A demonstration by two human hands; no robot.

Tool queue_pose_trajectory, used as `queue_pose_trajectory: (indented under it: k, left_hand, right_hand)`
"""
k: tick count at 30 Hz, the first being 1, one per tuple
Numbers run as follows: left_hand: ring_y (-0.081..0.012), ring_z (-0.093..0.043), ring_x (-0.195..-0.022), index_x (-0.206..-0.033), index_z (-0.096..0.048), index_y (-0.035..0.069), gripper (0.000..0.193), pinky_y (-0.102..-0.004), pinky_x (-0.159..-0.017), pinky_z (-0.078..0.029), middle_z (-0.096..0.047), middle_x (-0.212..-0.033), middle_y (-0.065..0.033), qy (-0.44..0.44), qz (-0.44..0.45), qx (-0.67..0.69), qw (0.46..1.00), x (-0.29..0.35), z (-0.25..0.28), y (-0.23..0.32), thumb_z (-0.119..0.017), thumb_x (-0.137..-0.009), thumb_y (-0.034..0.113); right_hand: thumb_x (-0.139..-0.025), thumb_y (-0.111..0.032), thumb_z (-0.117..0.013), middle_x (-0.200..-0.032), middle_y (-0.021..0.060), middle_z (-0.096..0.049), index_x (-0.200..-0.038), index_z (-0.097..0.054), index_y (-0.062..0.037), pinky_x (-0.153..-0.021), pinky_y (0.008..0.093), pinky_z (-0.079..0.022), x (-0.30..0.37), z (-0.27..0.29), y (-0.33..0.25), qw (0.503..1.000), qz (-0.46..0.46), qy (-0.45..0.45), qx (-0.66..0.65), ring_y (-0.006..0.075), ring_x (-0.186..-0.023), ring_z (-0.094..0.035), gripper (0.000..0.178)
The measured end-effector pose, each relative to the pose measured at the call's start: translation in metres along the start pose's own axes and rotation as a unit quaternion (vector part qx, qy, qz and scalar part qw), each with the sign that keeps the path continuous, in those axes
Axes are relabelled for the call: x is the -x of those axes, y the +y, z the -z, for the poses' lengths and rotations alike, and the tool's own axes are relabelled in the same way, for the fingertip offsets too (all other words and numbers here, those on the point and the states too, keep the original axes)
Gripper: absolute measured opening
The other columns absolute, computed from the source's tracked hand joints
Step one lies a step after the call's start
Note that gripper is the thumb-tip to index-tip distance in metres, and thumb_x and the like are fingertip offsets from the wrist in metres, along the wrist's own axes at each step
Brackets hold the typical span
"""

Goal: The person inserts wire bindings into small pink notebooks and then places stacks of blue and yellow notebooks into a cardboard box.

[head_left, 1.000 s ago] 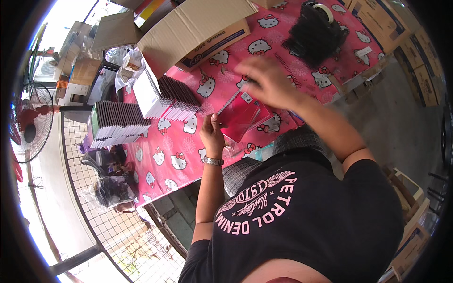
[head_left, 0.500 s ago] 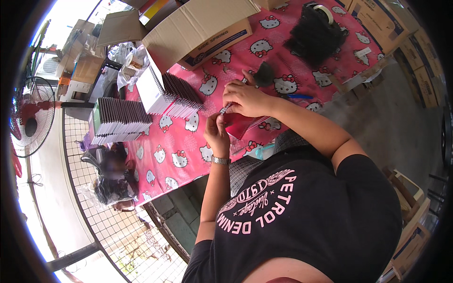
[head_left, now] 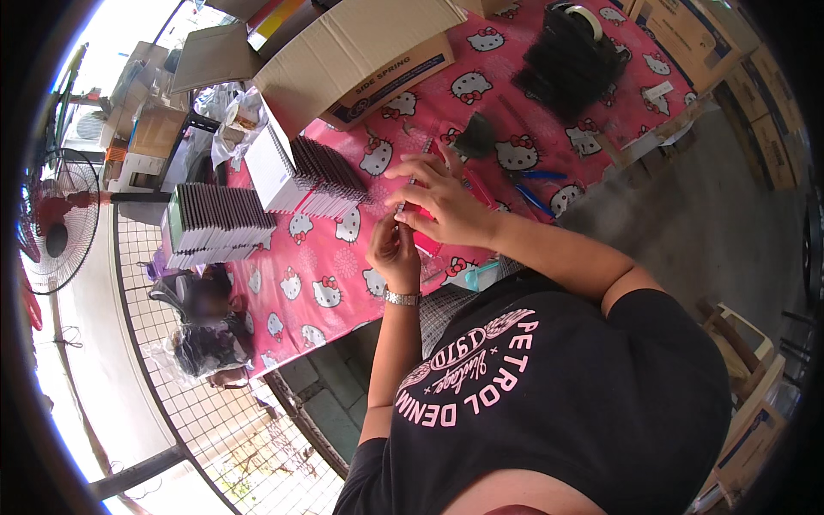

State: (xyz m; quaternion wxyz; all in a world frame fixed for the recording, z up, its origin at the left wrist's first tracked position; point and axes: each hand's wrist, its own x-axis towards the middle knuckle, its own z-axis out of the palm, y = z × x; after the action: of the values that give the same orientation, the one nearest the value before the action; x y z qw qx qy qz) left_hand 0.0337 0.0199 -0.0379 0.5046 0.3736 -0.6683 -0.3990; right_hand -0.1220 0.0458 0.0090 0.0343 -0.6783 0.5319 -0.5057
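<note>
Between my hands is a pink-red notebook (head_left: 477, 184), mostly covered by them, with a thin dark spiral coil along its edge. My left hand (head_left: 394, 254) is closed, its thumb and fingers pinched at the near end of that coil. Over the notebook lies my right hand (head_left: 440, 201), its thumb and a finger pinching the coil close to the left fingertips while the other fingers are spread. Blue-handled pliers (head_left: 536, 190) rest on the table to the right of the right hand. A small dark clump (head_left: 476, 137) lies just beyond it.
Two stacks of spiral notebooks, one green-covered (head_left: 215, 223) and one white-topped (head_left: 322, 176), stand at left. An open cardboard box (head_left: 386, 81) is behind them. A heap of black coils (head_left: 566, 64) and a tape roll (head_left: 586, 21) lie far right on the pink patterned tablecloth (head_left: 343, 292).
My right hand has turned and spread its fingers, shifting slightly toward me along the coil. More of the pliers shows. My left hand stays pinched in nearly the same place.
</note>
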Motion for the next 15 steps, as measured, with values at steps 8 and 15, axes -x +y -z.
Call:
queue_pose_trajectory:
  k: [8,15]
  left_hand:
    - [-0.0154,-0.070,-0.076,-0.109,-0.066,-0.005,0.017,-0.0269,-0.068,-0.059,-0.070,-0.088,-0.0084,0.021,0.039,0.015,0.999,-0.001,0.003,0.017,-0.063,-0.092,-0.003]
    - [-0.0195,-0.066,-0.065,-0.107,-0.068,0.002,0.027,-0.0281,-0.057,-0.055,-0.067,-0.086,-0.0103,0.030,-0.127,-0.307,0.943,0.000,0.012,0.031,-0.068,-0.080,-0.005]
  right_hand:
    - [-0.083,-0.028,-0.072,-0.104,-0.0044,-0.063,-0.092,-0.069,-0.0190,-0.110,0.0579,-0.012,-0.014,0.009,0.019,0.996,0.073,-0.045,0.019,0.0175,-0.110,-0.055,0.013]
    - [-0.078,-0.019,-0.077,-0.110,0.0008,-0.061,-0.083,-0.068,-0.0157,-0.098,0.0445,-0.029,0.017,-0.006,-0.017,0.993,-0.078,0.051,-0.079,0.0241,-0.113,-0.051,0.011]
